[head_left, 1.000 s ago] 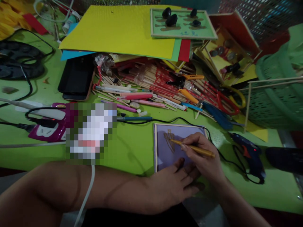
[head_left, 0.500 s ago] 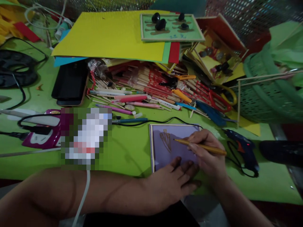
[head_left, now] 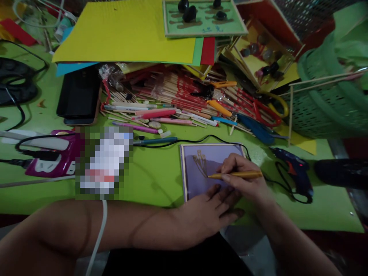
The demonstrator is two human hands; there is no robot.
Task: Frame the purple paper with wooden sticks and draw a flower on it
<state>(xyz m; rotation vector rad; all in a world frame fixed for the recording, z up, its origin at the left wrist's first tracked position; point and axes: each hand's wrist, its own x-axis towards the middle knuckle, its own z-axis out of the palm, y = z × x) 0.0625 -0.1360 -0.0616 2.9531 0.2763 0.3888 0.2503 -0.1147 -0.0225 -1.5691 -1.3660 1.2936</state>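
Note:
A gold-coloured pen [head_left: 244, 174] is pinched in my right hand [head_left: 244, 180], its tip at the lower end of a gold line drawing [head_left: 200, 159]. The drawing shows stems topped by small flower-like shapes. It is on a purple sheet [head_left: 198, 184] edged with thin wooden sticks. My left hand [head_left: 208, 216] lies flat with fingers spread over the lower edge of the sheet, covering part of it. The fingertips of the left hand lie just below the right hand.
A glue gun [head_left: 297, 176] with a red light lies at the right. Behind are scattered sticks and pens [head_left: 161, 113], scissors [head_left: 270, 111], a yellow sheet [head_left: 123, 34], a framed green picture [head_left: 201, 27] and a green basket [head_left: 319, 99]. A power strip [head_left: 51, 157] and blurred phone [head_left: 107, 161] sit left.
My right hand has moved the pen tip left and down to the base of the stems. My left hand stays spread on the sheet. The view has shifted slightly.

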